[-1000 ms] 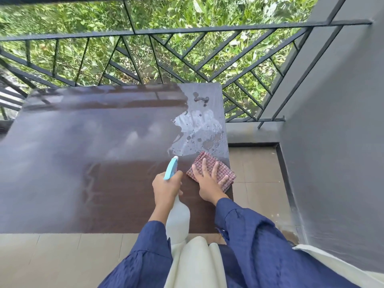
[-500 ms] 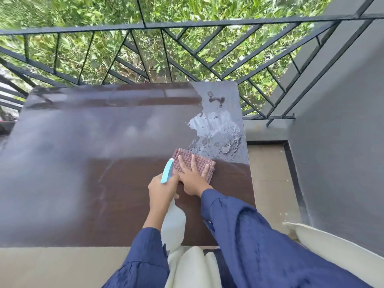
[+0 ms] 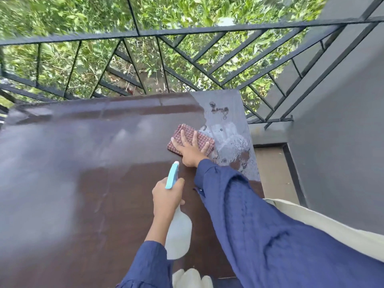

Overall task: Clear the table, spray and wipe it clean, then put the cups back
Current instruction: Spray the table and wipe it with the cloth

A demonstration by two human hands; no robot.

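Observation:
A glossy dark brown table (image 3: pixel 87 183) fills the view. Near its far right part, my right hand (image 3: pixel 190 149) presses flat with spread fingers on a folded red checked cloth (image 3: pixel 202 139). Just right of the cloth lies a wet patch of spray droplets (image 3: pixel 232 142). My left hand (image 3: pixel 167 197) grips the neck of a white spray bottle (image 3: pixel 178 235) with a light blue trigger head (image 3: pixel 172 175), held over the table's near middle. No cups are in view.
A black metal railing (image 3: pixel 187 32) runs behind the table, with green foliage beyond. A grey wall (image 3: pixel 342 132) stands to the right, with beige floor tiles (image 3: pixel 274 173) between it and the table edge.
My right hand has slid the cloth away from me, toward the table's far right part beside the wet patch. The left hand keeps hold of the spray bottle.

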